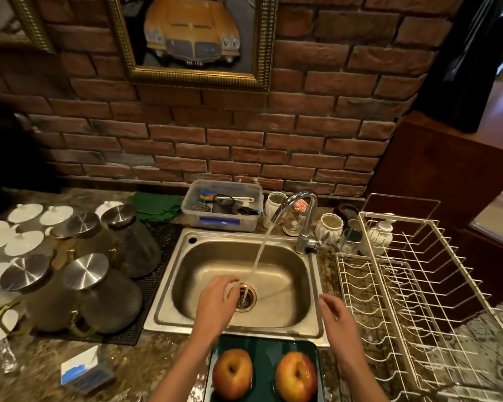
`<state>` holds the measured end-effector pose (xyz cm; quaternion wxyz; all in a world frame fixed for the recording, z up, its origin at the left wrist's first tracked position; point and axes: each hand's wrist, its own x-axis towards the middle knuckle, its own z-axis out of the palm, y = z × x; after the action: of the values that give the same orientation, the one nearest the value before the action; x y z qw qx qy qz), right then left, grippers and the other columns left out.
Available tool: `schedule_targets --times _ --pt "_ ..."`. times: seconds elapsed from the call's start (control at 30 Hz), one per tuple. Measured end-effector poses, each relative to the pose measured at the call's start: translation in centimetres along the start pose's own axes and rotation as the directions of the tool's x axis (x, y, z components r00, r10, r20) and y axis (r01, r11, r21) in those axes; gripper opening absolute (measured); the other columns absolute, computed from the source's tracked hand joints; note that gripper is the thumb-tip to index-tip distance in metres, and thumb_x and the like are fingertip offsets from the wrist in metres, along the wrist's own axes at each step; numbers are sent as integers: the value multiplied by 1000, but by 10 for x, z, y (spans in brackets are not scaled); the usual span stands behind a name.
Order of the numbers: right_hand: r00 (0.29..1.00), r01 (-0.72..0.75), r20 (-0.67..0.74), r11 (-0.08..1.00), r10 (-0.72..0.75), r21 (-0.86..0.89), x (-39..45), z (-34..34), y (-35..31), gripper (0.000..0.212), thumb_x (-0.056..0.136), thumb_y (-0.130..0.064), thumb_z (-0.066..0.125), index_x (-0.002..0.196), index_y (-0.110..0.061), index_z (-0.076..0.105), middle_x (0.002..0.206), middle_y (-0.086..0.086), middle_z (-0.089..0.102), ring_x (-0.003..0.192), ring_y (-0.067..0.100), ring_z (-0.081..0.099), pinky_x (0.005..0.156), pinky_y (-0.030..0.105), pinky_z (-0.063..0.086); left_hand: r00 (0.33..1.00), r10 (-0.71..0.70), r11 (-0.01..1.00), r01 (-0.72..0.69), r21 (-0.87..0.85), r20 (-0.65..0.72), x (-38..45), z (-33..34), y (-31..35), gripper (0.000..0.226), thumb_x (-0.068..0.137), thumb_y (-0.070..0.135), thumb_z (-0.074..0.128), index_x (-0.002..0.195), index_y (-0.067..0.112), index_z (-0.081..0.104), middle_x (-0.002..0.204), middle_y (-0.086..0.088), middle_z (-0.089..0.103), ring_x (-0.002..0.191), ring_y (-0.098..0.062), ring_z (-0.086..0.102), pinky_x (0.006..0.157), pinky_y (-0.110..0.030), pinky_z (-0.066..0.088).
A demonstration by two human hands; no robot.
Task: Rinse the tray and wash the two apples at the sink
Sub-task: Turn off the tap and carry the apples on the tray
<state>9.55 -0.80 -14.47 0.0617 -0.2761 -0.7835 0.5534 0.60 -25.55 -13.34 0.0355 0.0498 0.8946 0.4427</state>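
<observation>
A dark green tray [266, 348] lies on the counter in front of the steel sink [209, 256], with two red-yellow apples on it: one on the left [232, 373], one on the right [296, 375]. Water runs from the curved tap [298, 211] down to the drain [246, 297]. My left hand [215, 304] hovers over the basin beside the stream, fingers loosely curled, holding nothing. My right hand [336, 317] is over the sink's right rim, fingers relaxed, also empty.
Several glass jugs with metal lids [99, 288] stand on a black mat left of the sink, with white lids [24, 236] beyond. A white wire dish rack [418, 285] fills the right. A plastic box [221, 208] sits behind the sink. A small blue-white box [83, 372] lies at the front left.
</observation>
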Motion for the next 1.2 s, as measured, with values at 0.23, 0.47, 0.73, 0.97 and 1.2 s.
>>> schedule_targets --times 0.23,0.47,0.73,0.97,1.2 --pt "959 282 59 910 -277 -304 35 22 -33 36 99 -34 54 133 -21 58 130 -8 58 120 6 51 105 31 43 988 121 892 -67 448 -93 34 -17 -12 50 94 56 34 139 39 50 150 14 44 141 -6 35 112 -40 33" --pt "929 368 155 791 -336 -488 80 47 -41 48 99 -37 51 144 -20 46 150 -2 44 141 15 35 118 35 30 992 128 800 -90 593 -22 76 2 -32 63 94 70 14 154 49 17 168 9 7 155 -21 7 123 -54 16" --pt "973 226 132 673 -188 -705 144 57 -10 82 90 -73 32 158 -35 6 167 -5 -7 154 28 0 122 56 11 990 87 771 -139 621 114 118 31 -45 82 85 85 3 153 44 -16 164 5 -27 151 -25 -25 123 -58 -7" --pt "999 41 42 705 -17 -708 210 52 14 95 84 -81 30 158 -28 2 168 1 -5 154 31 2 123 53 10 975 38 775 -167 609 219 143 61 -65 97 77 93 12 151 40 -22 164 4 -27 151 -27 -25 122 -59 -8" --pt "990 -138 -47 858 133 -495 264 53 30 91 92 -56 55 153 1 20 160 24 24 149 37 21 123 48 21 968 14 780 -168 603 251 158 83 -85 102 75 95 16 153 40 -18 165 2 -25 153 -29 -21 122 -61 -1"
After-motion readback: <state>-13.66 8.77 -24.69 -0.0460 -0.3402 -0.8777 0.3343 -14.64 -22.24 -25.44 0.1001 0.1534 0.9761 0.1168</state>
